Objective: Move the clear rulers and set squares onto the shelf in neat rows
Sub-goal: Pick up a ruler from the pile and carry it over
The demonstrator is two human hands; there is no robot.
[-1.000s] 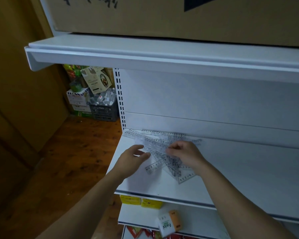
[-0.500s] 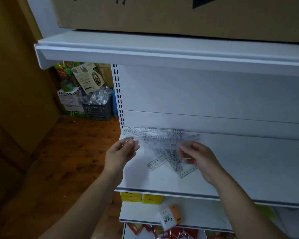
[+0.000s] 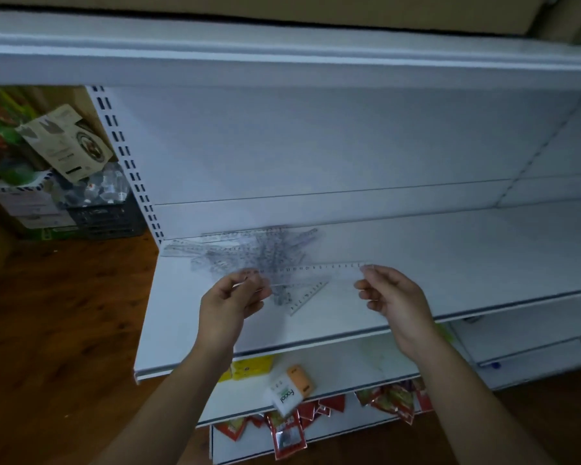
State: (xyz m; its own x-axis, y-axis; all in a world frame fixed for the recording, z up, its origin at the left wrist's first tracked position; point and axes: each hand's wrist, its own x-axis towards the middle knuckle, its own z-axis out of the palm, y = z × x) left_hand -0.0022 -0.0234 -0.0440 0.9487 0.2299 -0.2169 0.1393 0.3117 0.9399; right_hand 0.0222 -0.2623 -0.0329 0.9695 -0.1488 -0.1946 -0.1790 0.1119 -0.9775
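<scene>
A loose pile of clear rulers and set squares (image 3: 249, 250) lies at the left rear of the white shelf (image 3: 450, 263). I hold one clear ruler (image 3: 311, 273) level above the shelf, in front of the pile. My left hand (image 3: 232, 303) pinches its left end. My right hand (image 3: 391, 297) pinches its right end between thumb and fingertips. A clear set square (image 3: 302, 297) lies on the shelf just below the held ruler.
Another white shelf (image 3: 282, 62) overhangs above. Lower shelves hold yellow boxes (image 3: 249, 367), a white and orange pack (image 3: 291, 392) and hanging red sachets (image 3: 285, 431). A crate with bottles and boxes (image 3: 91, 209) stands on the wooden floor to the left.
Both hands left the pile and spread apart, lifting one ruler by its ends. The camera swung to the right, so the shelf fills more of the view.
</scene>
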